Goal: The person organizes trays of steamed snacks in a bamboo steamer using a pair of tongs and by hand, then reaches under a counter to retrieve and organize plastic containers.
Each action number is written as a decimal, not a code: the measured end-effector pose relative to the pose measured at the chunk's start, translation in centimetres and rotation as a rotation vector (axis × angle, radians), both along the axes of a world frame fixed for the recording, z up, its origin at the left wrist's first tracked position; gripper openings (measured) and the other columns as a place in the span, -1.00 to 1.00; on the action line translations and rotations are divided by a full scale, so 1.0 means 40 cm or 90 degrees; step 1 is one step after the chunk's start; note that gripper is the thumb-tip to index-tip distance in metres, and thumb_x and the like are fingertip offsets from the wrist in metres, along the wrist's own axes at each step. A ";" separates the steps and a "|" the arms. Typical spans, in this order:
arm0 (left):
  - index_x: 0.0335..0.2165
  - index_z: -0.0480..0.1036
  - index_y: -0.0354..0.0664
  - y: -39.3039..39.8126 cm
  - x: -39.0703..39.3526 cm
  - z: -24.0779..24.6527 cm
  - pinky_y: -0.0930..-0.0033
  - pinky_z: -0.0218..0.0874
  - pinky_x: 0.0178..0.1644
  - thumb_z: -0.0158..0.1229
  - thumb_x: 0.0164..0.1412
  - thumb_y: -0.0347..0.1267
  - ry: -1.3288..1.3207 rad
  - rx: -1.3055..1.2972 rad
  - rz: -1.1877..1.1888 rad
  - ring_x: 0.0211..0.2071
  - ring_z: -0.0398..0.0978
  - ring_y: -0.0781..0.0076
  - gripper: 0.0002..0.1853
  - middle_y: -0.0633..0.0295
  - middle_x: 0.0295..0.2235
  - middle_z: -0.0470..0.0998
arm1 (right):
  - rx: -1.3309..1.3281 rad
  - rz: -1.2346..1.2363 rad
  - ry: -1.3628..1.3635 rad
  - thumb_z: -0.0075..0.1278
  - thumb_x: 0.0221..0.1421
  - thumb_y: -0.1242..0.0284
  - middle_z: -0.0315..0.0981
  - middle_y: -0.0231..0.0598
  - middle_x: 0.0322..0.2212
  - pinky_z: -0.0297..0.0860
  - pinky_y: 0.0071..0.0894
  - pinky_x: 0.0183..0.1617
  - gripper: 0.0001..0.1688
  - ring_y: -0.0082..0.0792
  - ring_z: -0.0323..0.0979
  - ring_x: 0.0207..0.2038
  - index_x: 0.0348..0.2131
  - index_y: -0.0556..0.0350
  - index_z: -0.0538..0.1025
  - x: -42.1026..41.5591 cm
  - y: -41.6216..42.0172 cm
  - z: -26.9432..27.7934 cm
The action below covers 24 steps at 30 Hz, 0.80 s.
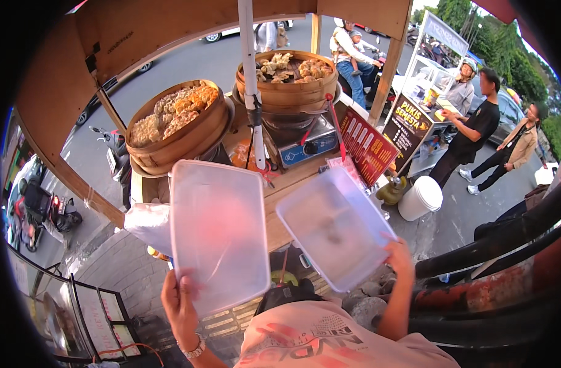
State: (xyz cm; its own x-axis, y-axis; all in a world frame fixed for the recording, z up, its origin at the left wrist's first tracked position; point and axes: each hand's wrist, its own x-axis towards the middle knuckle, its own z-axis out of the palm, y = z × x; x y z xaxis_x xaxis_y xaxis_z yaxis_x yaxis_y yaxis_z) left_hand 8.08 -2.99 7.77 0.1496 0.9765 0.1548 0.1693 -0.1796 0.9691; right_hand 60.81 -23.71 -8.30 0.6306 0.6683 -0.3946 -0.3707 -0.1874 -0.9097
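Note:
My left hand point(180, 299) grips the lower left edge of a rectangular translucent plastic tub or lid point(220, 234), held up in front of me. Pinkish colour shows through it; whether that is contents or a reflection I cannot tell. A second rectangular translucent plastic piece point(331, 230), slightly bluish and tilted, is pinched at its right edge by my right hand point(400, 257). The two pieces are apart, over the near edge of a wooden cart counter point(280, 202). Beyond them stand two round bamboo steamers, the left one point(188, 135) and the right one point(292, 96), both filled with dumplings.
A white post point(250, 83) rises between the steamers. Red tongs point(338, 126), a blue-fronted gas stove point(308, 147) and a red menu board point(368, 145) are at the right. A white bucket point(418, 200) stands beside a green gas cylinder point(393, 189). Several people and vehicles are beyond.

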 end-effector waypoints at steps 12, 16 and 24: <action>-0.23 0.42 -0.26 0.036 0.404 -0.578 0.47 0.26 -0.37 -0.01 0.50 -0.23 -0.209 -0.344 -0.136 -0.45 0.41 0.59 -0.71 0.27 -0.41 0.55 | 0.025 -0.265 -0.121 -0.15 -0.06 0.59 0.52 0.27 -0.15 0.58 0.05 -0.57 -0.16 0.06 0.52 -0.69 0.28 0.23 0.32 -0.060 -0.400 0.300; -0.17 0.42 -0.31 0.093 0.484 -0.677 0.43 0.29 -0.34 0.00 0.46 -0.33 -0.250 -0.383 -0.114 -0.41 0.45 0.55 -0.78 0.23 -0.38 0.57 | 0.042 -0.312 -0.124 -0.14 0.01 0.54 0.49 0.31 -0.09 0.60 -0.02 -0.50 -0.16 0.02 0.54 -0.66 0.33 0.20 0.26 -0.099 -0.427 0.238; 0.13 0.31 -0.39 0.130 0.458 -0.692 0.24 0.36 0.05 0.02 0.31 -0.44 -0.116 -0.237 -0.165 -0.08 0.56 0.17 -0.56 -0.10 -0.10 0.57 | 0.139 -0.400 -0.146 -0.06 0.04 0.54 0.53 0.09 -0.11 0.59 -0.10 -0.47 -0.23 -0.09 0.56 -0.60 0.28 0.27 0.29 -0.178 -0.310 0.159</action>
